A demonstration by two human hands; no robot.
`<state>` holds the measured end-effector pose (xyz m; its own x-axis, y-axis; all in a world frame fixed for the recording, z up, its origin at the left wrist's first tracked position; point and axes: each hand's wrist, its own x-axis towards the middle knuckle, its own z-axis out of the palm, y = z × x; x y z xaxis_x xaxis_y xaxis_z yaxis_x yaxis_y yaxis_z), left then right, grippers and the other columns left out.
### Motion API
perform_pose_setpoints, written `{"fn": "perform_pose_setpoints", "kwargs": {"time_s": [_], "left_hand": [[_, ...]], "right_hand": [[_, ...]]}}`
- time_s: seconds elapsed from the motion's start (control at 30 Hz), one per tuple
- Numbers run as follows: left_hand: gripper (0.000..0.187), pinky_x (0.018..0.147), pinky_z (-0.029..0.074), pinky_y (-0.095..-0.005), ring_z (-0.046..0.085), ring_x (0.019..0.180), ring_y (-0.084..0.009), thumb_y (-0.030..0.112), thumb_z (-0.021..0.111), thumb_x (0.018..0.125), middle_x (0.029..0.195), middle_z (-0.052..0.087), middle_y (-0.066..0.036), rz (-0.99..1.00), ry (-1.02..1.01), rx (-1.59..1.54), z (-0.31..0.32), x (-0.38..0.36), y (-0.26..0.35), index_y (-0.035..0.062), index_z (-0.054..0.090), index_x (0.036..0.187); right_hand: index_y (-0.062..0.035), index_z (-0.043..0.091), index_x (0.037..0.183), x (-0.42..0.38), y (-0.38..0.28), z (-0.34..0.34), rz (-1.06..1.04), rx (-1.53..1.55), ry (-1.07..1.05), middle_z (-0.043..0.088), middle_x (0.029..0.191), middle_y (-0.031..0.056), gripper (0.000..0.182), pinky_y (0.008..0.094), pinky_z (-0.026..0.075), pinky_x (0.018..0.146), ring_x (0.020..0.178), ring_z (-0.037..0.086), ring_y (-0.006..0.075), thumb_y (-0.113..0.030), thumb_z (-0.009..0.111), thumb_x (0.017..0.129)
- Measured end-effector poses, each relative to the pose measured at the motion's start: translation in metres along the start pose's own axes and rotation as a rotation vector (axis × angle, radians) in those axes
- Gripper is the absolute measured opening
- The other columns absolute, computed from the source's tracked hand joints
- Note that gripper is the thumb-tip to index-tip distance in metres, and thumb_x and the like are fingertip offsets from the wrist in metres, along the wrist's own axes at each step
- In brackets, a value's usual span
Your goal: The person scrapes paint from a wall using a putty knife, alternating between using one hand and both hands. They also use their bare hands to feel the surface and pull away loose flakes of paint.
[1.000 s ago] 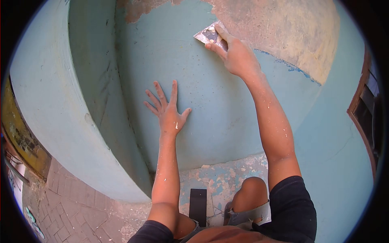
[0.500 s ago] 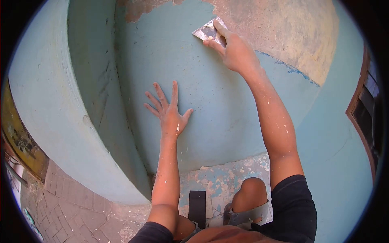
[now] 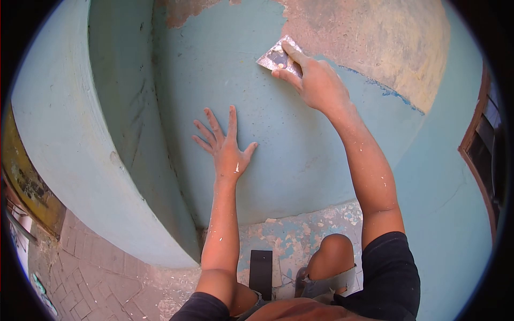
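My right hand grips a flat scraper with a pale, paint-flecked blade, which lies against the blue-green wall. The scraper is near the edge of a bare pinkish-tan patch where the paint is gone. Lower and to the left, my left hand rests on the wall with its fingers spread and holds nothing. White flecks dot both forearms.
A curved blue-green wall projects on the left, with brick paving below it. A dark rectangular object lies on the paint-spotted ledge near my knees. A brown-framed window is at the right.
My right hand and the scraper have moved slightly downward along the wall, beside the bare patch. My left hand stays spread at the same place on the wall.
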<state>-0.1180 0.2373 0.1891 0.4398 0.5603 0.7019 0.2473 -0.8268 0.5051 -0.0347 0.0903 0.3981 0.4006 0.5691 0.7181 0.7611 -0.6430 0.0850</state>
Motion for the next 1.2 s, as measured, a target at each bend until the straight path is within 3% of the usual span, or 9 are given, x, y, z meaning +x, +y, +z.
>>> {"fn": "perform_pose_setpoints", "kwargs": {"time_s": [0.17, 0.27, 0.4, 0.47, 0.8, 1.0, 1.1, 1.17, 1.2], "left_hand": [[0.123, 0.121, -0.006, -0.0721, -0.018, 0.155, -0.0524, 0.035, 0.094, 0.069, 0.173, -0.016, -0.019, 0.000, -0.009, 0.016, 0.001, 0.001, 0.000, 0.0316, 0.021, 0.168], [0.123, 0.121, -0.006, -0.0722, -0.018, 0.155, -0.0524, 0.035, 0.094, 0.069, 0.173, -0.016, -0.019, 0.003, -0.005, -0.004, 0.000, 0.000, 0.002, 0.0315, 0.021, 0.168], [0.120, 0.121, -0.003, -0.0742, -0.017, 0.155, -0.0536, 0.032, 0.092, 0.073, 0.173, -0.017, -0.017, 0.001, -0.032, -0.013, -0.005, 0.001, 0.004, 0.0342, 0.018, 0.168], [0.123, 0.121, -0.005, -0.0722, -0.018, 0.155, -0.0524, 0.033, 0.094, 0.069, 0.173, -0.016, -0.019, 0.000, -0.020, 0.005, -0.001, 0.000, 0.002, 0.0317, 0.021, 0.168], [0.123, 0.121, -0.005, -0.0721, -0.017, 0.156, -0.0512, 0.034, 0.095, 0.068, 0.174, -0.015, -0.017, 0.012, -0.053, 0.012, -0.005, -0.001, -0.001, 0.0333, 0.021, 0.167], [0.121, 0.121, -0.005, -0.0720, -0.017, 0.156, -0.0514, 0.035, 0.094, 0.070, 0.174, -0.015, -0.018, 0.005, -0.021, 0.014, 0.002, 0.000, -0.004, 0.0332, 0.022, 0.167], [0.121, 0.120, -0.007, -0.0732, -0.018, 0.155, -0.0521, 0.041, 0.092, 0.072, 0.174, -0.015, -0.018, 0.047, -0.023, 0.053, 0.015, -0.002, -0.018, 0.0312, 0.020, 0.168], [0.123, 0.117, -0.011, -0.0757, -0.021, 0.154, -0.0537, 0.048, 0.089, 0.074, 0.174, -0.016, -0.019, 0.062, -0.011, 0.083, 0.026, -0.005, -0.024, 0.0279, 0.014, 0.169], [0.123, 0.117, -0.011, -0.0757, -0.021, 0.154, -0.0537, 0.048, 0.089, 0.074, 0.174, -0.016, -0.019, 0.065, -0.015, 0.089, 0.030, -0.006, -0.026, 0.0279, 0.014, 0.169]], "right_hand": [[-0.0234, 0.048, 0.156, 0.016, 0.000, 0.010, -0.027, 0.039, 0.097, 0.074, 0.111, 0.0228, 0.073, 0.0514, 0.058, 0.087, 0.104, 0.073, 0.0395, -0.063, 0.060, 0.096], [-0.0232, 0.047, 0.156, -0.002, -0.001, -0.003, -0.001, 0.007, -0.020, 0.074, 0.111, 0.0231, 0.073, 0.0518, 0.058, 0.087, 0.103, 0.073, 0.0398, -0.062, 0.061, 0.096], [-0.0223, 0.048, 0.156, 0.004, -0.002, 0.009, 0.006, -0.011, -0.006, 0.074, 0.111, 0.0228, 0.073, 0.0525, 0.058, 0.087, 0.105, 0.072, 0.0402, -0.062, 0.061, 0.097], [-0.0223, 0.047, 0.157, 0.025, -0.005, 0.005, -0.046, 0.063, 0.136, 0.074, 0.112, 0.0225, 0.073, 0.0530, 0.057, 0.088, 0.107, 0.071, 0.0406, -0.062, 0.061, 0.097], [-0.0212, 0.045, 0.158, 0.020, -0.006, 0.011, -0.001, 0.046, 0.045, 0.073, 0.118, 0.0216, 0.075, 0.0521, 0.056, 0.093, 0.110, 0.070, 0.0410, -0.062, 0.061, 0.097], [-0.0172, 0.041, 0.160, 0.013, -0.004, 0.040, -0.128, 0.252, 0.249, 0.071, 0.123, 0.0252, 0.084, 0.0493, 0.055, 0.095, 0.111, 0.069, 0.0441, -0.061, 0.068, 0.094], [-0.0080, 0.036, 0.161, -0.034, -0.006, 0.062, -0.114, 0.479, 0.170, 0.072, 0.120, 0.0260, 0.093, 0.0458, 0.054, 0.096, 0.109, 0.071, 0.0403, -0.058, 0.072, 0.092], [0.0016, 0.027, 0.162, -0.058, -0.002, 0.084, -0.014, 0.838, 0.345, 0.072, 0.122, 0.0249, 0.101, 0.0418, 0.055, 0.095, 0.107, 0.072, 0.0332, -0.058, 0.071, 0.094], [0.0016, 0.027, 0.162, -0.067, 0.005, 0.097, -0.008, 0.842, 0.347, 0.072, 0.122, 0.0249, 0.101, 0.0418, 0.055, 0.095, 0.107, 0.072, 0.0332, -0.058, 0.071, 0.094]]}}
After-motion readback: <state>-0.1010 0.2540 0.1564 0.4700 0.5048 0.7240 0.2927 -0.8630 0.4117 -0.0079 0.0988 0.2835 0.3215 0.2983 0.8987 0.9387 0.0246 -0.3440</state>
